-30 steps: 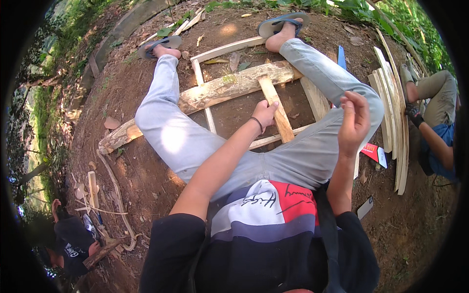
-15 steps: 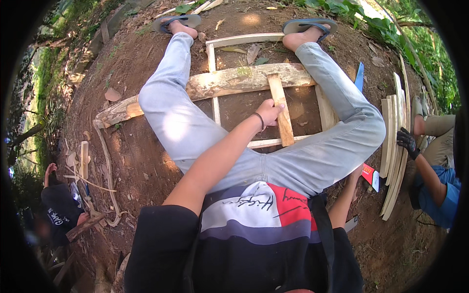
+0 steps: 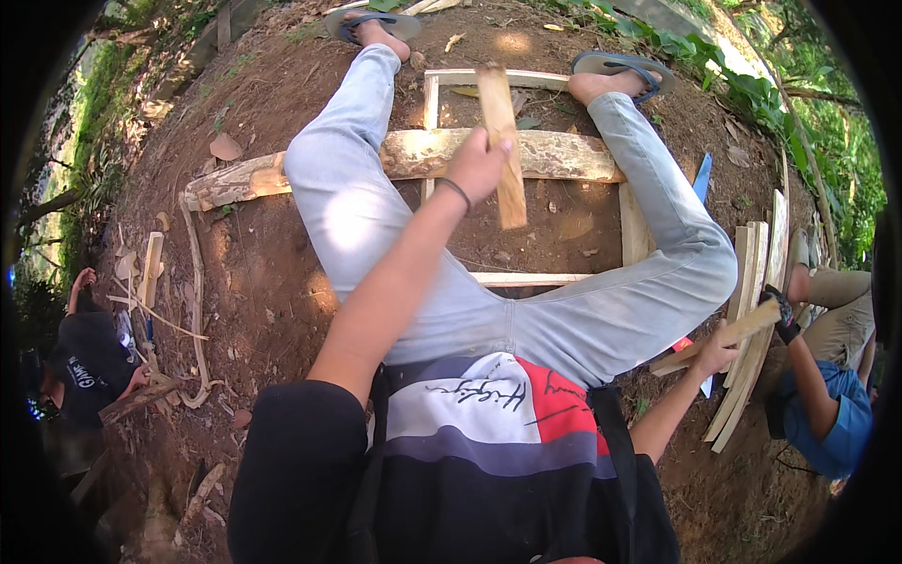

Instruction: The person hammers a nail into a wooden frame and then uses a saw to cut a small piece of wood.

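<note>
My left hand [image 3: 476, 167] is closed around a short flat wooden board [image 3: 505, 155], lifted above a thick, partly peeled log [image 3: 409, 153]. The log lies across the ground, passing beneath my legs. Around it are thin pale strips that form a wooden frame [image 3: 498, 279]. Out to the right, my right hand [image 3: 716, 353] grips a second wooden piece [image 3: 742, 326], held at a slant. A co-worker's dark gloved hand [image 3: 785, 321] is at that piece's far end; whether it grips the wood is hard to tell.
Several long pale strips [image 3: 742, 399] lie in a pile at the right, beside the co-worker in blue [image 3: 832, 414]. A blue blade-like piece [image 3: 702, 177] shows past my right knee. Another person [image 3: 89, 362] is at the far left, near loose sticks [image 3: 150, 268].
My left hand has raised its board off the log and frame and moved it away from me. My right hand has come up beside my right leg with a wooden piece in it.
</note>
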Action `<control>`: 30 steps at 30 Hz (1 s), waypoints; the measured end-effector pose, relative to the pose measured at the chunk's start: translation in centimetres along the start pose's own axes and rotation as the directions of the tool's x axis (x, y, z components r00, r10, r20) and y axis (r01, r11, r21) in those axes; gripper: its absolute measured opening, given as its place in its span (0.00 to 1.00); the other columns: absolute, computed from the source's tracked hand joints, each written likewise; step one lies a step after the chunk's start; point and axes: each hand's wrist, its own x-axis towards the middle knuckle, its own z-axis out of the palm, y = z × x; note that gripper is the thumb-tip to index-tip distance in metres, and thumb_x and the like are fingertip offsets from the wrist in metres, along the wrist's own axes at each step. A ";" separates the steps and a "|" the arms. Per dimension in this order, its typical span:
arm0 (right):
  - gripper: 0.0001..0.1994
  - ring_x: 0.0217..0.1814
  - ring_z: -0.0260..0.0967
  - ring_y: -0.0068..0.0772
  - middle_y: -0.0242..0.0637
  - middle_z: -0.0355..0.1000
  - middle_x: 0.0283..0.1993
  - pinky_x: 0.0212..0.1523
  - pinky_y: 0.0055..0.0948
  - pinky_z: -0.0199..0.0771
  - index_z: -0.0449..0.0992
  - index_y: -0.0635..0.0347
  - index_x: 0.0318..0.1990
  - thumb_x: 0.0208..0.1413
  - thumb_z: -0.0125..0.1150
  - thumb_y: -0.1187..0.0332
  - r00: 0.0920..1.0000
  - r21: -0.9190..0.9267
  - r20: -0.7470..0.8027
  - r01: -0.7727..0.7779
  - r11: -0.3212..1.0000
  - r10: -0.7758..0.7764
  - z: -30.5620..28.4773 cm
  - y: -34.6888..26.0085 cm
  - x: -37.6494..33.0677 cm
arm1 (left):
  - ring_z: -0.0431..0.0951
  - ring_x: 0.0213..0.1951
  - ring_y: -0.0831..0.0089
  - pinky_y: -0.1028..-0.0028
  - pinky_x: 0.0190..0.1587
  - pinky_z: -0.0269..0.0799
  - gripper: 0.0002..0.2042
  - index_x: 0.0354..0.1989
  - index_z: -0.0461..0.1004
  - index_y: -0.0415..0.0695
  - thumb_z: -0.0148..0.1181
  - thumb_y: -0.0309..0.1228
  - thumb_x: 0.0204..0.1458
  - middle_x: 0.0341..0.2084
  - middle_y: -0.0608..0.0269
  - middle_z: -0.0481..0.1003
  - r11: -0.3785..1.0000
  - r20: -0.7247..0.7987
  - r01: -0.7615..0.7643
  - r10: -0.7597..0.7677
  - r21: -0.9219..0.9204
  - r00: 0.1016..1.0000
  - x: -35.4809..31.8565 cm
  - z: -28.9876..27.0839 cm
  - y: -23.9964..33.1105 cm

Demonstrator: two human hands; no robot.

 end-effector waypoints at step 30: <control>0.33 0.55 0.65 0.36 0.35 0.68 0.50 0.56 0.38 0.62 0.66 0.54 0.57 0.40 0.70 0.60 -0.294 0.560 0.646 0.810 0.175 -0.705 10.9 -31.9 -24.7 | 0.66 0.56 0.60 0.53 0.62 0.57 0.16 0.54 0.61 0.43 0.44 0.38 0.63 0.51 0.57 0.67 0.508 -0.339 -0.260 -0.069 -0.821 0.938 0.5 -22.1 -1.6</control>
